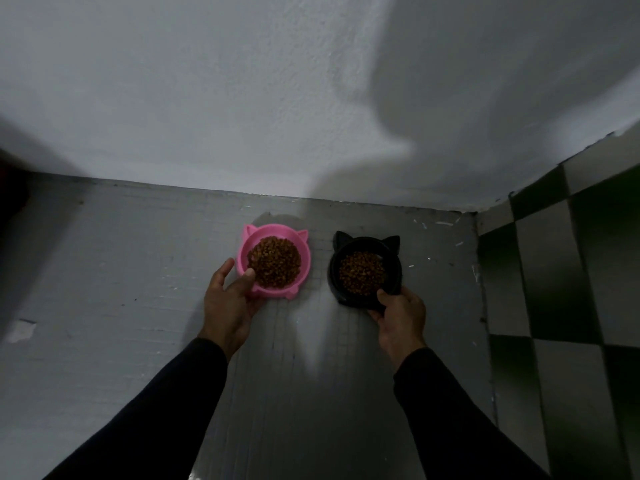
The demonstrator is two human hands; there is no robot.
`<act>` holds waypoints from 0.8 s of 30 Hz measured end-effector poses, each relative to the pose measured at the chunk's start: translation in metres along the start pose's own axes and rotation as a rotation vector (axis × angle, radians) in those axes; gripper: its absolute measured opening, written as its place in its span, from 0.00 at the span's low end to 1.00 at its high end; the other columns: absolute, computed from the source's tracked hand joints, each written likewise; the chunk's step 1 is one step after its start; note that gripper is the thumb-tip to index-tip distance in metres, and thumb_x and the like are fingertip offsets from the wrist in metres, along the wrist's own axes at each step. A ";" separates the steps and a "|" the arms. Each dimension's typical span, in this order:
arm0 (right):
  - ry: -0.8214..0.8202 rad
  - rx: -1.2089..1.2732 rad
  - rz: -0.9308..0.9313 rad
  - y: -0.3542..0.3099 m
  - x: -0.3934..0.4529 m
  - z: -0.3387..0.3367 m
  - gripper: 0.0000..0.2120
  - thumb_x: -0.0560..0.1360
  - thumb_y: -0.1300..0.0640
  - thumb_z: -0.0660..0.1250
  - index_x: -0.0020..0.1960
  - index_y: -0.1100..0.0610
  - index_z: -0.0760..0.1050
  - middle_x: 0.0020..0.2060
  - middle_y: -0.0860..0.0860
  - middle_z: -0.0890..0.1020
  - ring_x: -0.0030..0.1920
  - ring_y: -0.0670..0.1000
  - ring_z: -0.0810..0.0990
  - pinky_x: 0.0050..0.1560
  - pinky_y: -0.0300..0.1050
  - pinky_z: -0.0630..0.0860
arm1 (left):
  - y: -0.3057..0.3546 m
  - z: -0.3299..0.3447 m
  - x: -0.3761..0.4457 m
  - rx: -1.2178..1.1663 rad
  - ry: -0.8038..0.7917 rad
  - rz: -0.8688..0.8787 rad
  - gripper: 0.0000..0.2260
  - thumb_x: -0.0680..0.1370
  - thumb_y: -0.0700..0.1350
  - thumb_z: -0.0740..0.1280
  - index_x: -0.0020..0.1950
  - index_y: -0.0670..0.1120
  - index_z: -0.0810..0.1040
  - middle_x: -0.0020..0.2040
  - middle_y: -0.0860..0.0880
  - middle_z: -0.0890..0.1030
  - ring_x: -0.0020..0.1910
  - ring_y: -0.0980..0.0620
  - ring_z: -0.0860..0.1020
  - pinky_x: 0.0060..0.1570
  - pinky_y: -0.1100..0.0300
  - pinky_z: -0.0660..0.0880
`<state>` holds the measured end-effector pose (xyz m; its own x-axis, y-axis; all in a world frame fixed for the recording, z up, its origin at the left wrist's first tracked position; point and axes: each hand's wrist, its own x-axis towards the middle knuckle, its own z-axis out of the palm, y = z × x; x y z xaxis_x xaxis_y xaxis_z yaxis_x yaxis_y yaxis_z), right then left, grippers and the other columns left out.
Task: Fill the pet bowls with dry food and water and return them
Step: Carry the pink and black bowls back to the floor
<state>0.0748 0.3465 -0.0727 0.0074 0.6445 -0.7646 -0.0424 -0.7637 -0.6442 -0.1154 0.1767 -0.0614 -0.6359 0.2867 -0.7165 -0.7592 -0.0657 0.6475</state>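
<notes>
Item 1: pink plastic cat-eared pet bowl, round, ears pointing toward the wall, standing on the grey sheet-covered floor near the foot of the white textured wall. Filled with a heap of brown dry kibble.

Item 2: black plastic cat-eared pet bowl, same shape, just to the right of the pink one and apart from it, also on the grey floor. Holds a lower layer of brown kibble.

Item 3: left hand, black sleeve, at the near-left rim of the pink bowl; thumb over the rim edge, fingers curved round the outside, gripping it.

Item 4: right hand, black sleeve, at the near rim of the black bowl; thumb on top of the rim, fingers underneath, pinching it.

Item 5: green-and-white checkered tile floor, right of the grey sheet.

Lighting dim; shadows fall on wall and floor
</notes>
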 end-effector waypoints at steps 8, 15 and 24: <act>0.189 -0.407 -0.140 -0.001 0.010 -0.002 0.15 0.73 0.51 0.74 0.56 0.58 0.83 0.50 0.54 0.85 0.50 0.57 0.84 0.54 0.57 0.82 | -0.005 -0.014 0.009 0.276 0.063 0.115 0.19 0.81 0.38 0.69 0.72 0.44 0.77 0.60 0.41 0.84 0.56 0.43 0.84 0.50 0.49 0.84; 0.178 -0.543 -0.231 -0.007 0.015 -0.007 0.08 0.76 0.53 0.73 0.38 0.54 0.82 0.36 0.52 0.84 0.44 0.58 0.85 0.48 0.60 0.84 | 0.000 -0.014 0.018 0.293 0.172 0.135 0.17 0.79 0.35 0.71 0.68 0.40 0.79 0.56 0.41 0.85 0.47 0.48 0.85 0.48 0.52 0.84; 0.206 -0.517 -0.287 -0.016 0.013 -0.012 0.07 0.78 0.55 0.72 0.44 0.58 0.83 0.40 0.52 0.83 0.42 0.53 0.82 0.43 0.42 0.78 | 0.005 -0.014 0.019 0.339 0.244 0.148 0.17 0.78 0.36 0.73 0.67 0.39 0.80 0.53 0.40 0.85 0.44 0.47 0.85 0.41 0.55 0.85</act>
<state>0.0875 0.3666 -0.0733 0.1410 0.8457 -0.5146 0.4786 -0.5133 -0.7124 -0.1332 0.1680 -0.0752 -0.7792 0.0613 -0.6238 -0.5951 0.2399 0.7670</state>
